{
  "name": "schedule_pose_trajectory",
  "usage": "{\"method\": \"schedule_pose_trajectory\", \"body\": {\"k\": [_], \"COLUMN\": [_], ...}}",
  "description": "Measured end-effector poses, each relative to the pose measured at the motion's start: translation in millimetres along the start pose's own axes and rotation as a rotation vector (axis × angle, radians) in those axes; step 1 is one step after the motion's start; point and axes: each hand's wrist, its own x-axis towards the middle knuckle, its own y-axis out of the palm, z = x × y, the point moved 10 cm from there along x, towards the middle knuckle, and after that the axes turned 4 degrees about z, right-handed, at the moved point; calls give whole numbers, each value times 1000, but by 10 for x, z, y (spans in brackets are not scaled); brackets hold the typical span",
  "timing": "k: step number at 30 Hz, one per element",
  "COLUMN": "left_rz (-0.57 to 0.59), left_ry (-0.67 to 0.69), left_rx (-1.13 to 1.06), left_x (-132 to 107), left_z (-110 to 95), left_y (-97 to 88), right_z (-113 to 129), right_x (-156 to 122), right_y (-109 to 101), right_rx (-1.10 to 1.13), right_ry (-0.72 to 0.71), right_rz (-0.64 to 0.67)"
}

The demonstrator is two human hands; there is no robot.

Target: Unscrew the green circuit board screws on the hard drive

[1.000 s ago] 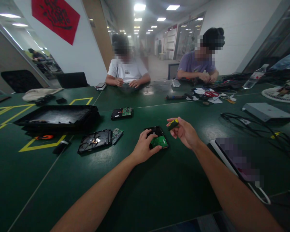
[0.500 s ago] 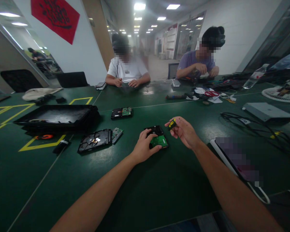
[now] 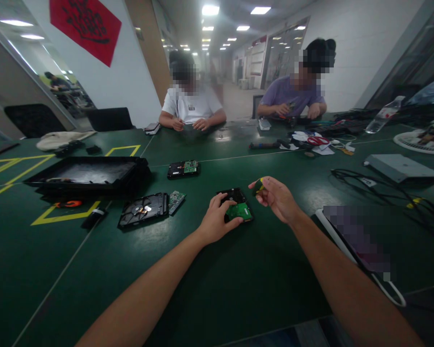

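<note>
Head view, only one. Bracing drive (image 3: 233,194) under left hand (image 3: 216,219): fingers spread across its left side, thumb at the near edge, by green board (image 3: 243,210). Pinching handle (image 3: 259,185) in right hand (image 3: 278,198), apart from left hand, just off the right side of drive; cannot tell whether meeting it.

Just changed: less yellow showing on handle than a moment ago, so likely rolled in the fingers; no clear shift in drive or left hand. Probably means fine turning work, with drive kept steady.

Edges and room: open table (image 3: 224,284) on the near side, below both hands. Crowded left of left hand by loose board (image 3: 176,201) and second drive (image 3: 144,210); farther out, tray (image 3: 90,171). Beyond both hands, bare stretch right of third drive (image 3: 183,169). Bounded right of right hand by device (image 3: 354,236), then cable (image 3: 369,181).
</note>
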Motion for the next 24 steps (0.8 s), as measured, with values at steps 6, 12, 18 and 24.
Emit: {"method": "schedule_pose_trajectory", "body": {"k": [6,12,18,24], "left_rz": [-3,-13,-12,2], "left_ry": [-1,-1,19,8], "left_rx": [3,6,5,3], "left_x": [7,9,6,1], "left_z": [16,48,26,36], "left_y": [9,32,17,27], "right_z": [-27,-66,-48,2], "right_x": [21,46,26,7], "right_y": [-23,-32,-30,-28], "right_rx": [55,81,36,3], "right_ry": [-6,6,0,-16], "right_rz": [23,44,21,-4]}}
